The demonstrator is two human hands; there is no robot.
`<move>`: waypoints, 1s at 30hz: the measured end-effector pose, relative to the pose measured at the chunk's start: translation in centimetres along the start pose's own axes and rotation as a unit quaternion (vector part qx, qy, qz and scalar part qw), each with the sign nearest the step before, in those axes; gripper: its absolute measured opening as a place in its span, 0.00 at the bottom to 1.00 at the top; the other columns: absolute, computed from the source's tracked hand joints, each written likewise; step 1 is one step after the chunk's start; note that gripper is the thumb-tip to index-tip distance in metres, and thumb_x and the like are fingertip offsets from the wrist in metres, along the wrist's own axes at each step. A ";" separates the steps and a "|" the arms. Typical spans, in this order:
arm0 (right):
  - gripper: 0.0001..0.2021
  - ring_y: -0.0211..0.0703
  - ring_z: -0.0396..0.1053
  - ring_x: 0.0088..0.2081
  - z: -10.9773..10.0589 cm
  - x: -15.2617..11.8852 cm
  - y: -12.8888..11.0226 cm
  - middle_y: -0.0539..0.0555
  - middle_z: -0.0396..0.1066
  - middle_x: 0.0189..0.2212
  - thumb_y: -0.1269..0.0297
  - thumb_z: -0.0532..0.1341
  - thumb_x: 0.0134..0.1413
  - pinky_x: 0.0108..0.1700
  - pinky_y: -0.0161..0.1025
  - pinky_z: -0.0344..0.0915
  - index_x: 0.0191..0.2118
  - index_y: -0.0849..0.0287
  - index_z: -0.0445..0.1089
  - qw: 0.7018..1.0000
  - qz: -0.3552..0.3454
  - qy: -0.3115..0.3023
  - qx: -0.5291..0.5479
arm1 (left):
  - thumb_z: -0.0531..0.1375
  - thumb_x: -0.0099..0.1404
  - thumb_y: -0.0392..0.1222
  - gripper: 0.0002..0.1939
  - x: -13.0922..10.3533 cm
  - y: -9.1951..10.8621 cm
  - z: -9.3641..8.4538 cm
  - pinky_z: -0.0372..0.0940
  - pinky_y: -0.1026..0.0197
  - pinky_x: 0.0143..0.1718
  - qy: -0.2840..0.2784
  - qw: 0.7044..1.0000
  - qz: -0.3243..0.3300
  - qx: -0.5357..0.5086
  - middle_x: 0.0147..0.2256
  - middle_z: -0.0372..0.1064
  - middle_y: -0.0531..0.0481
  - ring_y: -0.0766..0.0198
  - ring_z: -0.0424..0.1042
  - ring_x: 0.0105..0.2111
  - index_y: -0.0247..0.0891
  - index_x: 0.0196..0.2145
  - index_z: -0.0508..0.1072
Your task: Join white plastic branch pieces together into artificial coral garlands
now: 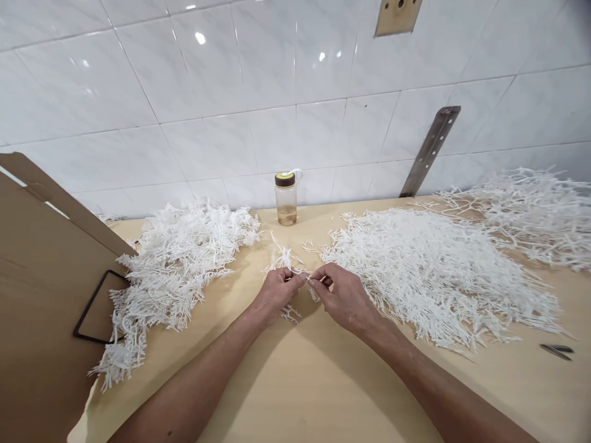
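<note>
Both hands meet over the middle of the table, fingertips almost touching. My left hand (278, 289) is closed around a white branching plastic sprig (285, 257), whose thin twigs stick out above and below the fingers. My right hand (341, 292) pinches a small white part at the sprig's near end; the exact piece is mostly hidden by the fingertips. On the left lies a tangled heap of white sprigs (184, 258). A wider heap of fine white sprigs (443, 271) spreads to the right of my right hand.
A clear bottle (287, 206) with a dark lid stands by the tiled wall. Looser white branches (540, 215) lie at the far right. A cardboard box (46, 277) rises at the left, a black wire frame (85, 311) against it. Small dark metal snips (556, 351) rest at right.
</note>
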State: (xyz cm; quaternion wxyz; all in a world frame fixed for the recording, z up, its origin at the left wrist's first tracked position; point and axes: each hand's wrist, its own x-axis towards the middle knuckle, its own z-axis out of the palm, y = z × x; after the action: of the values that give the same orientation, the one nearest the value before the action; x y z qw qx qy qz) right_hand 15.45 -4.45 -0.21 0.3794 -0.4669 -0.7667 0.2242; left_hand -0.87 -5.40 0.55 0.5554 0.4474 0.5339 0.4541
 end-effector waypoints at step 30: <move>0.04 0.40 0.66 0.20 -1.2 0.0 0.4 0.50 0.71 0.23 0.65 0.57 0.54 0.25 0.38 0.62 0.34 0.55 0.69 0.998 0.033 0.019 -0.045 | 0.69 0.49 0.58 0.23 1.5 -0.4 -2.1 0.38 0.64 0.16 0.015 0.995 0.002 -0.097 0.15 0.54 0.59 0.75 0.47 0.14 0.36 0.23 0.67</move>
State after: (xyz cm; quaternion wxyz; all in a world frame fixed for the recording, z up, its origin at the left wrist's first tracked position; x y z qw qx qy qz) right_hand 16.60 -4.31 0.25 0.3645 -0.5132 -0.7527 0.1929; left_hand -2.89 -3.94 -0.15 0.5874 0.3858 0.4946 0.5114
